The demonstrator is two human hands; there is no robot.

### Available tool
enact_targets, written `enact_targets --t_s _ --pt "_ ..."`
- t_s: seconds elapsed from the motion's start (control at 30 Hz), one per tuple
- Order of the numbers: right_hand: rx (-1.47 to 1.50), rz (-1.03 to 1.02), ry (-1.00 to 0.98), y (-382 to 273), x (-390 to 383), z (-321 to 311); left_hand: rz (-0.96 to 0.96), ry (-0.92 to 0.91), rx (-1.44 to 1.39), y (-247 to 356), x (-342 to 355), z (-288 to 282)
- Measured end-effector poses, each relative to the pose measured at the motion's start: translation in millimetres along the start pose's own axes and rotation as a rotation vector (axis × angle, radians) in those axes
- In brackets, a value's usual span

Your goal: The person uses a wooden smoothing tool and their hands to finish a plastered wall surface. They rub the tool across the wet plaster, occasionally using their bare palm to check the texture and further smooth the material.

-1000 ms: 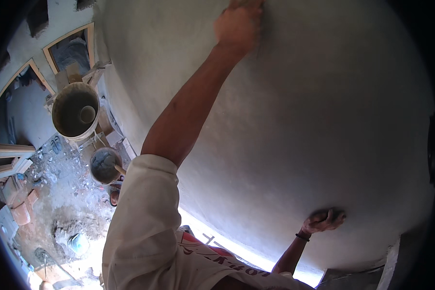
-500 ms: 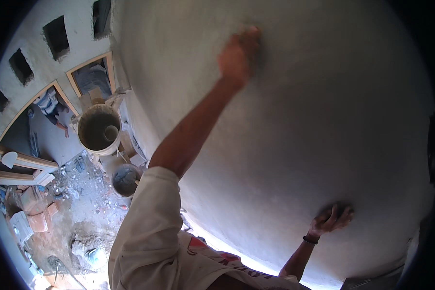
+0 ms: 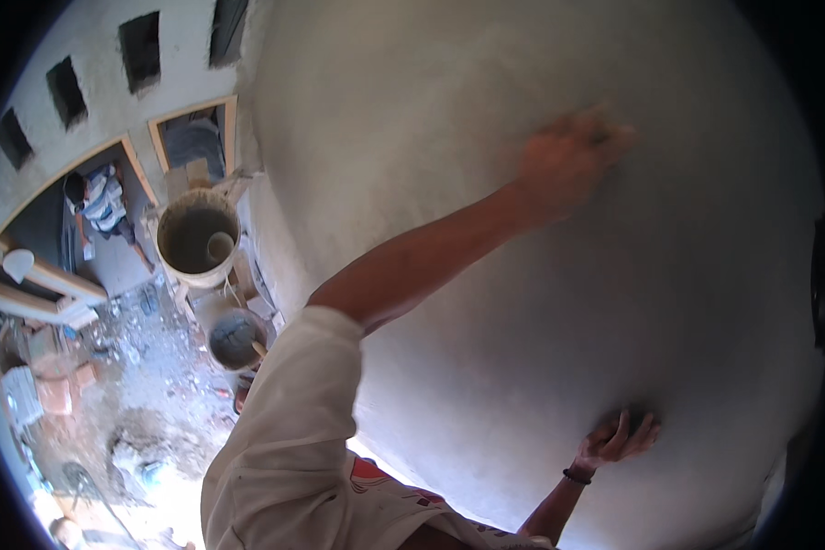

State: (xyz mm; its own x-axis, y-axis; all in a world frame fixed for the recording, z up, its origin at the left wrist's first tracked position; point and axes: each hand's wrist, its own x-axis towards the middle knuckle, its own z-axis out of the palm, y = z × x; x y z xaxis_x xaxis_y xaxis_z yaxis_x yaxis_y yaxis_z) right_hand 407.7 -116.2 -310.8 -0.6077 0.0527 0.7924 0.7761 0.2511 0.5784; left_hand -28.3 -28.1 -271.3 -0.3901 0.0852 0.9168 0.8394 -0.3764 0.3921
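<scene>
My left hand is against the grey plastered wall in the upper right, the forearm stretched out from a pale sleeve. It is smeared by motion, so I cannot tell what, if anything, its fingers hold. My right hand rests lower on the same wall, a dark band on its wrist. Its fingers are spread and bent, with a dark patch of shadow around them.
Left and below stand a large bucket with a cup inside and a smaller bucket of grey mix. Another person is in a doorway under several wall openings. Bricks and rubble lie on the floor.
My left hand has swept down and to the right across the wall; my right hand stays low on it. The view has shifted, and the other person has come into sight in the doorway.
</scene>
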Motion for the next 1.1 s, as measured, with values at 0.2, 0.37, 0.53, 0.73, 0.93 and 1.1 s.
enact_targets --t_s 0.2,0.37,0.53,0.73,0.93,1.1 --pt "0.000 -0.059 -0.027 -4.7 7.6 -11.6 -0.349 -0.119 0.217 -108.8 51.1 -13.3" --pt "0.013 -0.075 -0.026 -14.5 16.7 -8.5 -0.827 -0.071 0.225 -225.9 -94.4 -51.1" --pt "-0.016 -0.122 -0.049 -29.9 75.2 -7.9 -1.505 -0.307 -0.224 -165.5 -175.7 -55.8" --pt "-0.026 -0.166 -0.070 -78.3 139.2 25.2 -0.752 -0.118 -0.004 -234.8 -45.9 -65.4" --pt "0.010 -0.167 -0.100 -128.8 167.1 62.5 -1.304 -0.159 0.030 -345.5 -73.8 -83.1" --pt "-0.033 -0.158 -0.089 -139.3 149.6 69.2 -0.474 0.021 0.087 -232.9 -82.9 -58.6"
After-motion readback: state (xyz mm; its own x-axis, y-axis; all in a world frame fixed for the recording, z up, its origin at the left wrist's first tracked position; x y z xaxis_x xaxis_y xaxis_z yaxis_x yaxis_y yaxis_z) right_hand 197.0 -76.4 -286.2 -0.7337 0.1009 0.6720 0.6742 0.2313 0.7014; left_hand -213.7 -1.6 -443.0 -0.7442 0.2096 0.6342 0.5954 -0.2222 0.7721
